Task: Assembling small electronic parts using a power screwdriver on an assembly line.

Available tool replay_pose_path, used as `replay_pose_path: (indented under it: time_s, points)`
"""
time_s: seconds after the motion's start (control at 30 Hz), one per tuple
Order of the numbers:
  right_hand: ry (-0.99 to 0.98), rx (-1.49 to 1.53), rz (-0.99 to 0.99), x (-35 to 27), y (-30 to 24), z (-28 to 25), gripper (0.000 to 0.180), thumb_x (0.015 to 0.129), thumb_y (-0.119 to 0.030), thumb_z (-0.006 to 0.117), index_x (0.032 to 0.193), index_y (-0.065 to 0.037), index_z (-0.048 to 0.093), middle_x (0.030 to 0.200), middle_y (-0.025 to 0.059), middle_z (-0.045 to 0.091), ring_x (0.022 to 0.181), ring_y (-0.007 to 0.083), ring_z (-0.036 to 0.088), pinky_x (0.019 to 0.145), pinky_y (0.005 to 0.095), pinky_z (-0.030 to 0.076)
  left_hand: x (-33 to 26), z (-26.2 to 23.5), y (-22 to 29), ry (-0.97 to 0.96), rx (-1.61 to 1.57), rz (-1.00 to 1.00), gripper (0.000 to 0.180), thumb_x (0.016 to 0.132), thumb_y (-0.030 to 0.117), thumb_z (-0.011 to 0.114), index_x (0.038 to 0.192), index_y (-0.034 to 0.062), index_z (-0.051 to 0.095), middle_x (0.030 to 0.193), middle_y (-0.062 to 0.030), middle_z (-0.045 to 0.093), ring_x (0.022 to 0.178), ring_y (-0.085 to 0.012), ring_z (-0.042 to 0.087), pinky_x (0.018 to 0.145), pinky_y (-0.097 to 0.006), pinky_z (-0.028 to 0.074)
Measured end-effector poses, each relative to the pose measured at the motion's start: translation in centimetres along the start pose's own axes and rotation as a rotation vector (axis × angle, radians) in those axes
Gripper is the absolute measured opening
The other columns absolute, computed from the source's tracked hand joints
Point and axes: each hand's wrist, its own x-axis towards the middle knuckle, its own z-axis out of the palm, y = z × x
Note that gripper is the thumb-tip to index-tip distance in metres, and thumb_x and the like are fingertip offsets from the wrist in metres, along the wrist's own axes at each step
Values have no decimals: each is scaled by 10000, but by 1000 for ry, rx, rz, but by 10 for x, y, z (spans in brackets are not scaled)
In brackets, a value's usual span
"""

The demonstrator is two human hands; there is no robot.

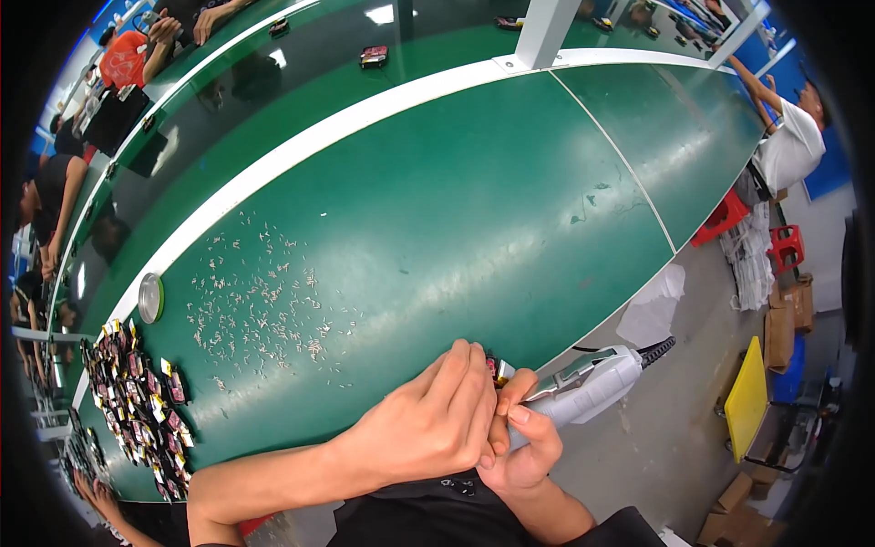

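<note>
My left hand (424,419) is curled closed near the table's front edge, its fingers over a small black part (496,366) with yellow and red patches. Most of that part is hidden behind the fingers. My right hand (529,447) closes around the front end of a light grey electric screwdriver (588,392), which has a metal lever and a black cord. The tool points left toward the part, and both hands touch each other. Its tip is covered by my fingers.
Tiny pale pieces, perhaps screws, lie scattered on the green table (456,228). At the left are a pile of similar black parts (137,401) and a round tin (150,298). Beyond the white rail, parts sit on a dark strip. Other people work around; a yellow cart (743,397) stands right.
</note>
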Motion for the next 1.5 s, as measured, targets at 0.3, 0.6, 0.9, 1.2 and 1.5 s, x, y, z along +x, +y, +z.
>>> replay_pose_path:
  time_s: [0.3,0.6,0.9,1.2,1.5]
  points:
    - [-257,-118,-49,2,-50,9,136,855,-149,497,878,-29,438,479,49,397,362,148,355,403,302,356,-6,1,7,-27,-19,-57,376,660,74,636,958,-156,635,1071,-291,621,982,-351,630,805,-361,551]
    - [-333,-346,-372,52,-96,20,164,941,-195,465,874,-70,382,494,24,414,364,133,411,433,301,399,-9,3,8,-80,12,-16,339,693,52,616,965,-147,660,1114,-282,624,1040,-356,623,870,-355,537]
    - [-312,-399,-351,69,-86,15,154,942,-200,447,876,-79,378,498,14,413,354,128,409,440,287,405,-9,5,6,-71,13,-18,338,673,64,591,938,-127,680,1098,-272,636,1038,-358,628,870,-354,542]
    - [-363,-480,-360,67,-85,21,160,927,-185,476,860,-69,387,493,12,416,349,120,407,420,281,413,-10,6,5,-59,-4,-25,332,669,63,590,925,-127,682,1083,-266,642,1027,-354,633,868,-355,547]
    - [-486,-515,-186,81,-95,25,139,924,-167,467,867,-63,393,502,28,409,360,133,413,426,290,394,-10,8,6,-34,-12,-37,330,668,70,589,918,-123,684,1072,-258,648,1025,-350,636,872,-357,542]
